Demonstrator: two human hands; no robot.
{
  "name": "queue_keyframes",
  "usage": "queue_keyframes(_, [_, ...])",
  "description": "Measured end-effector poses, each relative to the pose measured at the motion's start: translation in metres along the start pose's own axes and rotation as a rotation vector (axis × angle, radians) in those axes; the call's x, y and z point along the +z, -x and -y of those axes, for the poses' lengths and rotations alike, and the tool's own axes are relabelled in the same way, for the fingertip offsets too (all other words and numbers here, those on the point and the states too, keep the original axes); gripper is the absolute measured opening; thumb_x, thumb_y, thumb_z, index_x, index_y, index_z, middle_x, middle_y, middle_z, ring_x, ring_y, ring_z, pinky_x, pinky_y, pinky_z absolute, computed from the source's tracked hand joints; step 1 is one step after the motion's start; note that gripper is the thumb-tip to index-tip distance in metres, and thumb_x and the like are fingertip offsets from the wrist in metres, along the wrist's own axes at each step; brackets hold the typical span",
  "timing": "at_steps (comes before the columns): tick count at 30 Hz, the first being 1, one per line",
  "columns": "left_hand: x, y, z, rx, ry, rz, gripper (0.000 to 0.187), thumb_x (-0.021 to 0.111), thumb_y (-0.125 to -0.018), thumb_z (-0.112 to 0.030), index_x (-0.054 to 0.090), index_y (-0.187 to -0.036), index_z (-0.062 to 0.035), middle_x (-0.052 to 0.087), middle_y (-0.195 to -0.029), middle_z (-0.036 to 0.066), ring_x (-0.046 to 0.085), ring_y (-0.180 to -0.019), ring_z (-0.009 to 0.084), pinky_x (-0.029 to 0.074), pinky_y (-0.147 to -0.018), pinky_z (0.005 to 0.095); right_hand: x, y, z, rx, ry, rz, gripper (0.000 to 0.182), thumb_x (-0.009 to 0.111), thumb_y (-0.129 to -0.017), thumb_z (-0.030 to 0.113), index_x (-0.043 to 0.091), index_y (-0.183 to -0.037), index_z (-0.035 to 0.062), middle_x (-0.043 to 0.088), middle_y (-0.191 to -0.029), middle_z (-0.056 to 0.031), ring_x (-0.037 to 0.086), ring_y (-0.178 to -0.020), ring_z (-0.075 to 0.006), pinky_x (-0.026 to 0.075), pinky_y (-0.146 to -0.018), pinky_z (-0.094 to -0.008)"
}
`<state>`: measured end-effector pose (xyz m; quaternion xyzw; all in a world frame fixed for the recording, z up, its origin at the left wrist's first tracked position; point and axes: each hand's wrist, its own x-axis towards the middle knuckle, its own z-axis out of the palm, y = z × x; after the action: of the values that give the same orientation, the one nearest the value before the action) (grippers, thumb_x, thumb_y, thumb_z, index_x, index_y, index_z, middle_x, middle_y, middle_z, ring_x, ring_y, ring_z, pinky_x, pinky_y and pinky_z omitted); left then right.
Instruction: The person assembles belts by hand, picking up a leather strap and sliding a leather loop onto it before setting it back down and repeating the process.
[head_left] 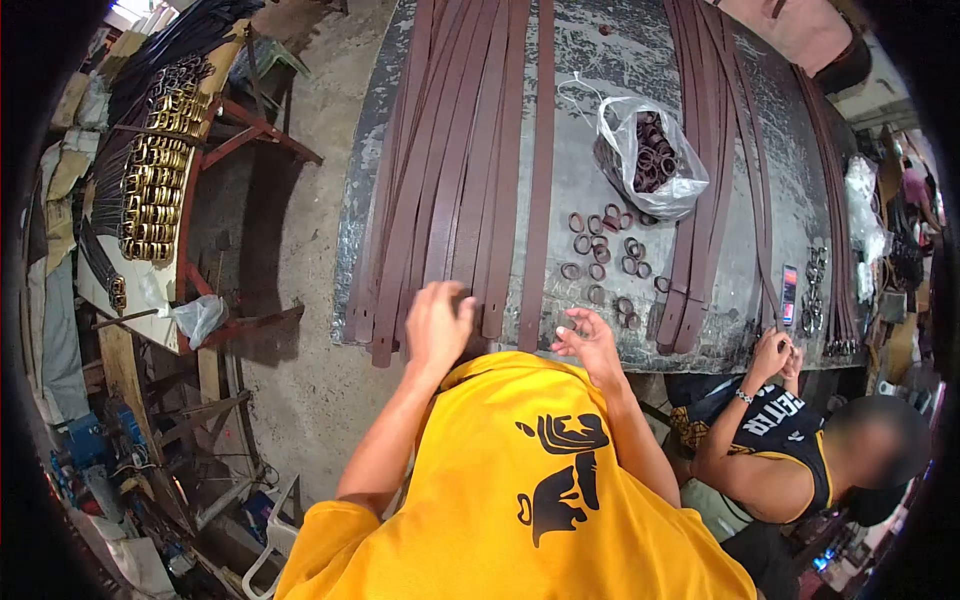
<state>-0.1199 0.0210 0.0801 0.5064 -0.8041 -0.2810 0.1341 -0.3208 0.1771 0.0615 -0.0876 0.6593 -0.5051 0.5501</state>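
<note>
My left hand [438, 325] rests on the lower ends of a wide bundle of dark brown leather straps [455, 200], its thumb apart from its bent fingers. What lies under the palm is hidden. My right hand [592, 347] is at the table's near edge with fingers curled but apart, and I see nothing held in it. Just left of it is the end of a single brown strap [537, 220] lying apart from the bundle. Beyond the right hand, small brown leather loops [597, 252] are scattered over the dark worn table [600, 60].
A clear plastic bag [680, 195] holds many more loops. Further right lie more straps [700, 150], a phone [789, 295] and metal buckles [815, 290]. A co-worker [765, 440] sits at the right edge, hands together. On the left, a bench [200, 150] carries gold buckles [155, 195].
</note>
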Motion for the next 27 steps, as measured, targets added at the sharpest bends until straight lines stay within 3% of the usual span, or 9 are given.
queue_keyframes(1, [0.014, -0.007, -0.009, -0.015, 0.087, 0.067, 0.045, 0.070, -0.073, -0.017, 0.052, -0.112, -0.0046, 0.055, -0.099, 0.015, 0.052, -0.099, 0.0321, 0.042, -0.084, 0.0402, -0.001, -0.002, -0.002, 0.011, -0.014, 0.004, 0.036, 0.062, -0.083, 0.002, 0.050, -0.117, -0.0027, 0.059, -0.092, -0.0097, 0.063, -0.070, -0.0173, 0.052, -0.062, -0.0262])
queue_keyframes(4, [0.041, -0.027, -0.031, 0.140, -0.026, -0.100, 0.046, 0.071, -0.072, -0.023, 0.053, -0.109, -0.0030, 0.056, -0.098, 0.014, 0.053, -0.098, 0.0322, 0.044, -0.083, 0.0409, -0.006, -0.006, -0.008, 0.041, -0.024, 0.011, 0.039, 0.061, -0.084, 0.001, 0.048, -0.121, -0.0007, 0.058, -0.094, -0.0086, 0.063, -0.072, -0.0169, 0.052, -0.063, -0.0259])
queue_keyframes(8, [0.074, -0.025, -0.038, 0.208, -0.059, 0.220, 0.059, 0.072, -0.071, -0.025, 0.046, -0.118, -0.0011, 0.055, -0.100, 0.017, 0.054, -0.097, 0.0332, 0.044, -0.082, 0.0414, -0.014, -0.003, -0.017, -0.025, -0.175, -0.020, 0.038, 0.061, -0.082, -0.001, 0.049, -0.118, -0.0001, 0.058, -0.091, -0.0076, 0.062, -0.074, -0.0155, 0.050, -0.062, -0.0240])
queue_keyframes(11, [0.088, -0.023, -0.051, 0.238, -0.174, 0.217, 0.064, 0.073, -0.070, -0.026, 0.043, -0.119, 0.0007, 0.057, -0.097, 0.019, 0.055, -0.094, 0.0330, 0.045, -0.081, 0.0415, -0.011, 0.000, -0.015, -0.030, -0.195, -0.063, 0.039, 0.061, -0.082, -0.003, 0.049, -0.119, 0.0008, 0.058, -0.092, -0.0071, 0.062, -0.075, -0.0152, 0.050, -0.063, -0.0242])
queue_keyframes(15, [0.082, -0.037, -0.069, -0.080, -0.038, 0.459, 0.067, 0.072, -0.071, -0.023, 0.039, -0.123, 0.0032, 0.062, -0.095, 0.026, 0.061, -0.091, 0.0383, 0.048, -0.077, 0.0443, -0.012, -0.003, -0.020, -0.021, -0.203, -0.093, 0.039, 0.062, -0.081, -0.003, 0.051, -0.118, 0.0012, 0.058, -0.094, -0.0069, 0.061, -0.076, -0.0145, 0.051, -0.066, -0.0246])
queue_keyframes(16, [0.089, -0.038, -0.064, -0.136, 0.042, 0.440, 0.056, 0.073, -0.070, -0.022, 0.048, -0.114, 0.0033, 0.061, -0.096, 0.028, 0.060, -0.090, 0.0430, 0.049, -0.077, 0.0457, -0.013, -0.002, -0.019, -0.024, -0.192, -0.090, 0.037, 0.061, -0.082, -0.003, 0.051, -0.118, 0.0006, 0.058, -0.095, -0.0073, 0.060, -0.078, -0.0149, 0.051, -0.068, -0.0246])
queue_keyframes(17, [0.101, -0.043, -0.052, -0.131, 0.151, 0.508, 0.035, 0.072, -0.074, -0.020, 0.058, -0.097, 0.0015, 0.064, -0.088, 0.020, 0.064, -0.079, 0.0337, 0.051, -0.071, 0.0399, -0.015, -0.001, -0.018, -0.026, -0.180, -0.088, 0.036, 0.061, -0.083, -0.002, 0.051, -0.117, 0.0001, 0.057, -0.096, -0.0078, 0.060, -0.079, -0.0153, 0.051, -0.070, -0.0246])
queue_keyframes(20, [0.089, -0.053, -0.040, -0.303, 0.813, 0.824, 0.007, 0.061, -0.087, -0.011, 0.061, -0.087, -0.0037, 0.057, -0.076, -0.001, 0.055, -0.066, 0.0071, 0.050, -0.060, 0.0235, -0.019, 0.001, -0.016, -0.051, -0.275, -0.067, 0.036, 0.061, -0.083, -0.001, 0.053, -0.118, 0.0009, 0.058, -0.098, -0.0072, 0.059, -0.079, -0.0133, 0.049, -0.070, -0.0229])
queue_keyframes(27, [0.052, -0.067, -0.057, -0.232, 0.898, 0.933, 0.006, 0.060, -0.087, -0.010, 0.060, -0.090, -0.0042, 0.061, -0.081, -0.001, 0.060, -0.073, 0.0082, 0.053, -0.066, 0.0242, -0.004, -0.011, 0.012, -0.100, -0.163, -0.025, 0.037, 0.064, -0.082, 0.003, 0.055, -0.118, 0.0003, 0.060, -0.094, -0.0049, 0.057, -0.082, -0.0106, 0.049, -0.070, -0.0234])
